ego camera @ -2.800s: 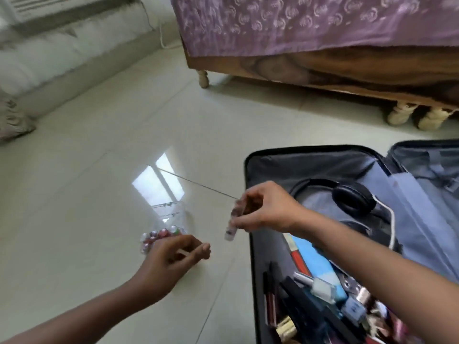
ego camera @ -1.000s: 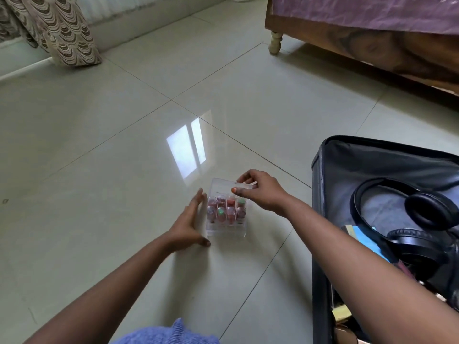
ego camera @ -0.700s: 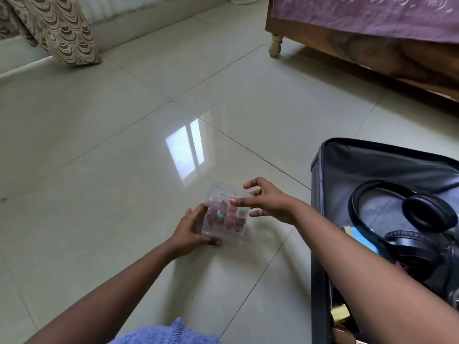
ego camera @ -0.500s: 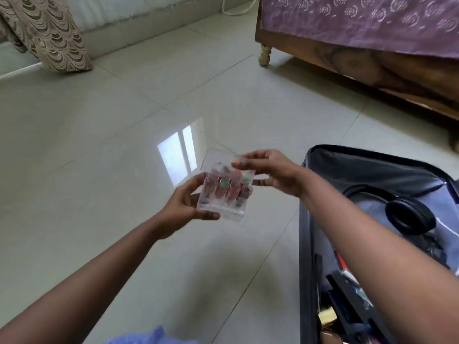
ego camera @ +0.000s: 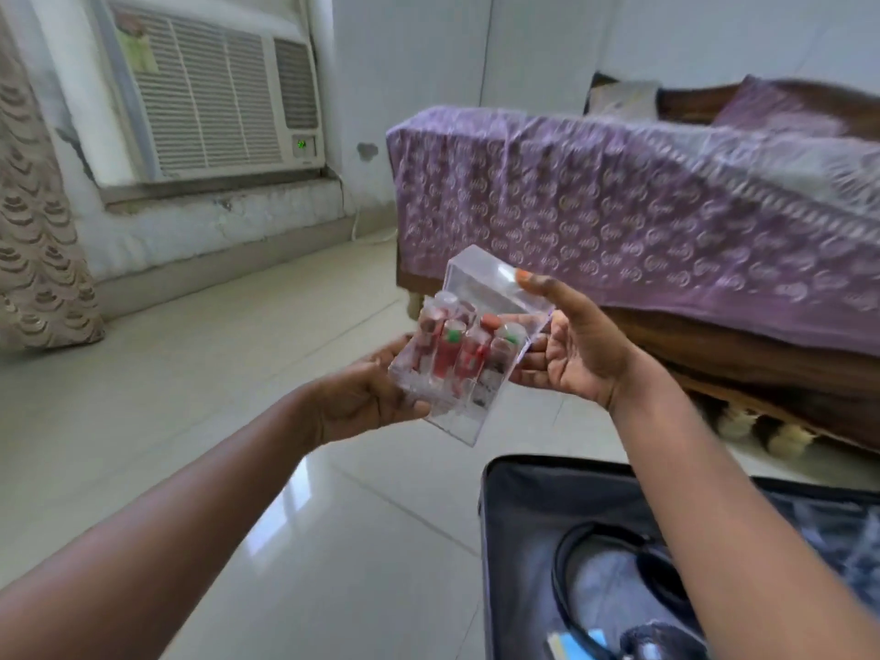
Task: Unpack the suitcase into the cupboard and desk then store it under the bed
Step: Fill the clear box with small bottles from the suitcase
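A pale tiled floor (ego camera: 166, 373) fills the left and near part of the scene, glossy enough to throw back a patch of light. On the far right stands a wooden bed (ego camera: 743, 359) draped in a purple patterned bedspread (ego camera: 619, 221), its turned pale feet showing at the right under the frame. Set into the far left wall is a white window air conditioner (ego camera: 209, 92) with a small green light on its panel, and a patterned curtain (ego camera: 33, 240) hangs at the left edge. Near right, the open dark suitcase (ego camera: 524, 540) lies on the floor, with black headphones (ego camera: 619, 593) inside it, partly hidden behind the right forearm. Held up in the air in the middle, above the floor and just left of the suitcase, is a clear plastic box (ego camera: 476, 335), tilted, packed with small tubes with red, pink and green tops; what they are is too blurred to say. The left hand (ego camera: 362, 397) grips the box from its left and lower side, fingers curled behind it and the thumb across the near face. The right hand (ego camera: 576, 345) holds the right side, thumb stretched up along the top edge, the other fingers curled under the box's right wall.
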`<state>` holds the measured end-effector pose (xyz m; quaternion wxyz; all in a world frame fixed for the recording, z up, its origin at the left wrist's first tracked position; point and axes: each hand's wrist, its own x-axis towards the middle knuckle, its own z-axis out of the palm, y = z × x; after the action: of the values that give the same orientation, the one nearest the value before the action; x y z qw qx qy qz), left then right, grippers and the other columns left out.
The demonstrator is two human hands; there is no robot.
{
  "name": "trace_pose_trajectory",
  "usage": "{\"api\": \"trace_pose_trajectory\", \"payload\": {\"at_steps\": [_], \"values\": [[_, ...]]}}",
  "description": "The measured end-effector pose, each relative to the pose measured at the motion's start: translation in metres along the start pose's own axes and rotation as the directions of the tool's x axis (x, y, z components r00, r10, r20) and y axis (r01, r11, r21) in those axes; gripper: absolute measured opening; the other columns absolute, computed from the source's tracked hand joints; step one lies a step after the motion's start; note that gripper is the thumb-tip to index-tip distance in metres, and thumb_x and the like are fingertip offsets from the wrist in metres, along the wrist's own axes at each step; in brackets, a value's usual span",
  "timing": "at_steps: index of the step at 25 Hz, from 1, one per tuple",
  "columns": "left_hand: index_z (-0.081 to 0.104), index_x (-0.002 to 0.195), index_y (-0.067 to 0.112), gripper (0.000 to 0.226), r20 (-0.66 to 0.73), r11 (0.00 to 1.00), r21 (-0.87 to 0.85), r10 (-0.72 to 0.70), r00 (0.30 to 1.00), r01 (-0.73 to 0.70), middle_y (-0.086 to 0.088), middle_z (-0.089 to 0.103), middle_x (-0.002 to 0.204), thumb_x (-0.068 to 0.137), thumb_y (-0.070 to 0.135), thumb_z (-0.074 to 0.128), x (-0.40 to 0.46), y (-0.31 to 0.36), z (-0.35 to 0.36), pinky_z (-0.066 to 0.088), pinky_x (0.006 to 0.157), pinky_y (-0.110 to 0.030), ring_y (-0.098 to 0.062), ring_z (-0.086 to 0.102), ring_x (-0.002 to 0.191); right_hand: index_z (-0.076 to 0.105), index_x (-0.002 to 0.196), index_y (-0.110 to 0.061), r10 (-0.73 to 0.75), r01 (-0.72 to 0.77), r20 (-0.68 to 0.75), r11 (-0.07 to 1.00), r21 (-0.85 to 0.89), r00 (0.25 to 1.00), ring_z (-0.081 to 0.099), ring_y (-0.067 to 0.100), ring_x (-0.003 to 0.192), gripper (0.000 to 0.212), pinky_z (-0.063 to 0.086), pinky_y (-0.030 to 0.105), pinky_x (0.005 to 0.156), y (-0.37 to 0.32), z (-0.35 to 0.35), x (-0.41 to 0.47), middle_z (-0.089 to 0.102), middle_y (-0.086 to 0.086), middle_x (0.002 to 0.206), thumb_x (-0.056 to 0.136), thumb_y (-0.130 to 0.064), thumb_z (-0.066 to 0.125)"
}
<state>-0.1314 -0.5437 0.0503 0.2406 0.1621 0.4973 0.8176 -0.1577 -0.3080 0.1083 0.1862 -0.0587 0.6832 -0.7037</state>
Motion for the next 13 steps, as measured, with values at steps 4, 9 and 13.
{"api": "trace_pose_trajectory", "payload": {"at_steps": [4,9,13], "values": [[0.067,0.11,0.012,0.078,0.042,0.993,-0.092,0.076,0.996,-0.072,-0.015,0.071,0.101,0.037,0.002,0.09,0.037,-0.004,0.036,0.059,0.071,-0.029,-0.025,0.071,0.087,0.059,0.115,-0.016,-0.154,0.145,-0.054,0.979,-0.14,0.987,0.066,0.029,0.1,0.064,0.055,0.041,0.083,-0.023,-0.025,-0.018,0.069,0.012,0.111,0.063,-0.05,0.072],[0.059,0.112,0.005,0.089,-0.122,0.987,-0.059,0.141,0.982,-0.149,-0.015,0.071,0.103,0.034,0.021,0.097,0.057,-0.008,0.064,0.059,0.069,-0.027,-0.027,0.071,0.092,0.051,0.118,-0.019,-0.268,0.246,-0.084,0.947,-0.208,0.96,0.065,0.02,0.093,0.075,0.054,0.033,0.072,-0.025,-0.033,-0.027,0.065,0.007,0.112,0.055,-0.036,0.087],[0.046,0.129,0.002,0.113,-0.18,0.985,-0.009,0.169,0.969,-0.173,-0.017,0.069,0.106,0.03,0.019,0.097,0.062,0.001,0.07,0.059,0.071,-0.03,-0.028,0.069,0.097,0.051,0.121,-0.022,-0.337,0.326,-0.081,0.937,-0.127,0.938,0.066,0.018,0.094,0.069,0.056,0.035,0.078,-0.021,-0.041,-0.037,0.065,0.004,0.112,0.06,-0.028,0.083]]}}
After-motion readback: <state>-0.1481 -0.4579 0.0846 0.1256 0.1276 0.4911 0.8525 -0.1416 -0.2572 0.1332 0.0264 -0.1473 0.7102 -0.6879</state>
